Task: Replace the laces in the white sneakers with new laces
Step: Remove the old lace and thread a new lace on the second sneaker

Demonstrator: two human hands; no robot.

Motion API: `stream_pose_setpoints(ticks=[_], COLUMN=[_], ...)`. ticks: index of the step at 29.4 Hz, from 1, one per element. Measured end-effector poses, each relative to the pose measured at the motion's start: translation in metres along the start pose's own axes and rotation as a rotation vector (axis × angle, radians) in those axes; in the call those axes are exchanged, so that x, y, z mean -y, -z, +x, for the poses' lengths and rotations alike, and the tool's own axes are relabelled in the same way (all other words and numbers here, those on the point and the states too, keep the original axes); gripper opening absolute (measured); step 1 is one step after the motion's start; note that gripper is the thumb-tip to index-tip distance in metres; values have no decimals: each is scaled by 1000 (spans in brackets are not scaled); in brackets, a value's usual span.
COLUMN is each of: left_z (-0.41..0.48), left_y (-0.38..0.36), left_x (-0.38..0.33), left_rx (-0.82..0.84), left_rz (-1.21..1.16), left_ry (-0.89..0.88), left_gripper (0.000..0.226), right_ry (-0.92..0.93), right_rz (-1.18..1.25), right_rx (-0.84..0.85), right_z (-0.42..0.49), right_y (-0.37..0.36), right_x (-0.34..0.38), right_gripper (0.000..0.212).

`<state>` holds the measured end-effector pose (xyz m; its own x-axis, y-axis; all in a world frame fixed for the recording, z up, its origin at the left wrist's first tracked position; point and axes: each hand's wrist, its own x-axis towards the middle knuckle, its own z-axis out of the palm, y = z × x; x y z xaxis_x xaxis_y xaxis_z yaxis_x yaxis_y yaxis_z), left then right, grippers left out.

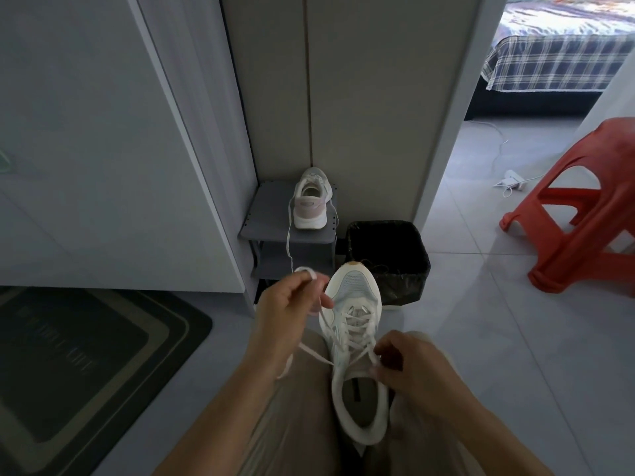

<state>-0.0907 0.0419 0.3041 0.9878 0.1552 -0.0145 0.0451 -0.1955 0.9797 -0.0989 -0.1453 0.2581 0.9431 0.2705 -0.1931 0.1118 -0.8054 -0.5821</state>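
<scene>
The bed [556, 53] shows through the doorway, with a dark mat [86, 359] on the floor to the left and a red stool [584, 214] to the right. Ahead, a black bin [388, 255] stands just beside a low grey rack [264, 214]. One sneaker [311, 204] sits on the rack, heel toward us, with a loose lace end [288, 235] trailing over the edge.

The other sneaker [355, 338] lies on the seated person's lap between the knees, toe pointing away. Its lace [314, 353] crosses through the lower eyelets, and both ends come out near the top.

The left hand [285, 304] is raised beside the toe. Its fingers are curled, with one lace end looped round a fingertip and drawn out taut to the side. The right hand [409, 365] is at the upper right eyelets, thumb and fingertips pinched together on the other end.

I take this for work at the top rows. I cannot tell whether this is a new lace going in or the old one coming out. Either way, the next move calls for a fine pinch on the tip. It has to be fed or drawn through one small eyelet while the left hand keeps the tension even and the shoe stays steady on the lap.
</scene>
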Motion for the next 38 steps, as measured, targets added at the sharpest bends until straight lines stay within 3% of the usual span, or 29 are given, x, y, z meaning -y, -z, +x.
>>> stream_pose_setpoints(ticks=[2,4,6,8,12,14,16,18,20,21,22,24,27,30,31,33,34,36,38], left_z=[1,-2,-4,-3,-3,-1,0,-1,-8,-11,-16,-23,-20,-22,-26,-38,-42,-45,-45], left_y=[-2,-11,-11,2,18,15,28,53,64,53,36,-5,-24,-19,-22,-33,-40,-48,-59], left_x=[-15,-20,-16,-4,11,12,18,35,40,32,21,6,8,31,37,51,60,75,80], left_rx=[214,517,650,631,615,587,557,481,260,189,183,217,150,135,138,170,164,45,-25], left_rz=[146,312,434,483,403,250,225,323,427,485,483,310,121,161,186,200,234,396,446], left_ry=[-110,-121,-119,-99,-92,-52,8,107,209,112,-28,-202,-60,5,-1,1,-7,-108,-169], left_gripper=[16,17,19,18,17,14,14,14,17,27,35,28,9,15,18,18,16,4,7], right_ry=[0,-40,-75,-117,-17,-29,-86,-115,-92,-44,21,129,132,-27,-69,-190,-224,-208,-157], right_rz=[272,832,1221,1286,950,1199,1510,1469,1085,922,816,671,579,583,389,-22,-73,61,158], right_rx=[-18,40,146,193,211,250,167,-24,-210,-223,-174,-115,-158,-89,-47,47,63,-21,-99], right_z=[3,7,13,19,28,34,38,35,25,21,16,12,7,0,-1,-7,-10,-8,-11], right_y=[15,32,42,38,22,24,35,49,54,52,46,33,29,16,5,-11,-12,-11,-2], right_x=[9,24,35,45,47,48,40,22,17,20,28,44,42,24,17,7,4,-2,-7], right_gripper=[6,23,32,24,19,8,11,11,13,15,16,22,27,20,14,23,27,19,10])
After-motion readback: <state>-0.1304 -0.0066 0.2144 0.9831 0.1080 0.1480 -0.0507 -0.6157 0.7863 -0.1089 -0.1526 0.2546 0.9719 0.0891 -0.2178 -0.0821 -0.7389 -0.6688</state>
